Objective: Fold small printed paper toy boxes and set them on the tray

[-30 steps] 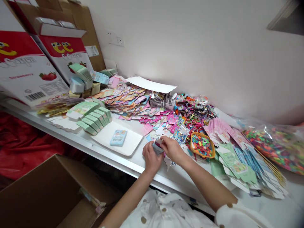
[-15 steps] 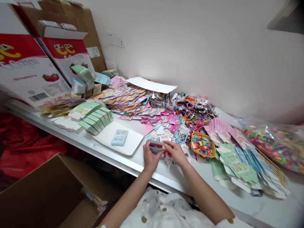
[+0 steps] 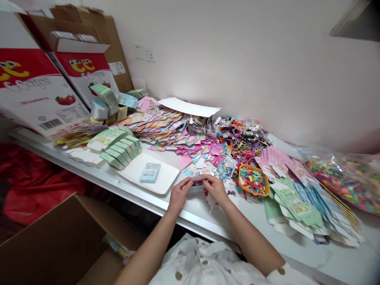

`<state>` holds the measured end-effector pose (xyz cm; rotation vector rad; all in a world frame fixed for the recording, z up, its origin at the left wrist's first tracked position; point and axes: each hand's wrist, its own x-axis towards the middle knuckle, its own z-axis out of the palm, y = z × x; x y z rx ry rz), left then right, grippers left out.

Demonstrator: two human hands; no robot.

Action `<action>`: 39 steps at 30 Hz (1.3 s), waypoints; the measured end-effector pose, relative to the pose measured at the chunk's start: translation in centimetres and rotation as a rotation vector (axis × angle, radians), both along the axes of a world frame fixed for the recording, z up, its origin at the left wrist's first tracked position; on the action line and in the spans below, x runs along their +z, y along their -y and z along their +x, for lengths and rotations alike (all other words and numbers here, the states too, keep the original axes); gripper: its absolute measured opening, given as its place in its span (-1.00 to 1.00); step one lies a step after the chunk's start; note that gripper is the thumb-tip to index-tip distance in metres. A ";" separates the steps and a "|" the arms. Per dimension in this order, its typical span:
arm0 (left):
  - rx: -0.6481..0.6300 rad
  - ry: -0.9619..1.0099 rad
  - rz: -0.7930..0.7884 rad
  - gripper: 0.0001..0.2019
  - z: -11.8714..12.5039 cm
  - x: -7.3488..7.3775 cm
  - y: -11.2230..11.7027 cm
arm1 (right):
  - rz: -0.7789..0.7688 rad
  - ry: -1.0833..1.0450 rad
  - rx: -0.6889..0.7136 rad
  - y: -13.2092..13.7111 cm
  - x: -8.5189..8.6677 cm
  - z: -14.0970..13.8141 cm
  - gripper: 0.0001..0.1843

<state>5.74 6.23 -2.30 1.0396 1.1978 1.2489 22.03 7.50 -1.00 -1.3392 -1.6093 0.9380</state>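
A small pale flat packet, partly hidden by the fingers, is held between both hands over the white tabletop. The left hand pinches its left end between thumb and fingers, and the right hand pinches its right end, both nearly closed. Near the left hand lies a white rectangular tray bearing a pale blue card box; beyond the right hand sits an orange basket of multicoloured paper pieces, beside scattered pink paper packets.
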 end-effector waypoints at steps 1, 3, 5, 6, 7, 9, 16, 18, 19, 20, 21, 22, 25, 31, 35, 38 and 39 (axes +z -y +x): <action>-0.041 -0.012 0.019 -0.65 -0.3 0.2 -0.2 | 0.045 0.039 0.017 0.1 0.1 0.0 -0.69; -0.102 -0.040 0.058 -0.74 -0.8 0.4 -0.3 | 0.134 0.120 0.077 0.4 0.5 -0.1 -0.69; -0.095 -0.065 0.087 -0.77 -1.3 0.4 -0.4 | 0.194 0.174 0.155 0.7 1.0 -0.1 -0.68; -0.079 -0.078 0.099 -0.77 -1.5 0.4 -0.4 | 0.205 0.186 0.187 0.9 1.3 -0.1 -0.68; -0.066 -0.100 0.112 -0.76 -1.7 0.3 -0.3 | 0.201 0.190 0.208 1.0 1.5 -0.1 -0.68; -0.046 -0.168 0.158 -0.77 -2.1 0.0 -0.1 | 0.172 0.186 0.212 1.2 1.9 -0.1 -0.67; -0.088 -0.418 0.373 -0.76 -2.8 -0.1 0.2 | 0.249 0.292 0.153 0.8 1.3 0.0 -0.69; -0.103 -0.456 0.394 -0.76 -2.8 0.0 0.1 | 0.298 0.343 0.159 0.8 1.0 0.0 -0.69; -0.105 -0.475 0.402 -0.76 -2.8 0.2 0.1 | 0.323 0.361 0.163 0.8 0.8 0.1 -0.69; -0.103 -0.495 0.411 -0.77 -2.9 0.3 0.0 | 0.345 0.375 0.168 0.8 0.8 0.1 -0.69; -0.103 -0.516 0.421 -0.78 -2.9 0.5 0.0 | 0.361 0.383 0.175 0.9 0.8 0.1 -0.70; -0.108 -0.539 0.432 -0.79 -3.0 0.7 0.0 | 0.372 0.387 0.180 1.0 0.8 0.1 -0.70; -0.158 -0.611 0.449 -0.80 -3.5 1.5 -0.3 | 0.376 0.398 0.191 1.3 1.2 0.0 -0.71; -0.257 -0.764 0.480 -0.77 -4.3 2.0 -0.6 | 0.359 0.416 0.226 1.5 1.8 0.0 -0.71; -0.208 -0.852 0.648 -0.76 -4.4 0.9 -0.1 | 0.415 0.486 0.237 1.5 1.1 0.1 -0.66; -0.132 -0.915 0.761 -0.76 -4.3 0.1 0.4 | 0.477 0.578 0.220 1.8 0.1 0.4 -0.60; -0.106 -0.935 0.793 -0.77 -4.3 -0.2 0.6 | 0.499 0.587 0.223 2.0 -0.3 0.5 -0.58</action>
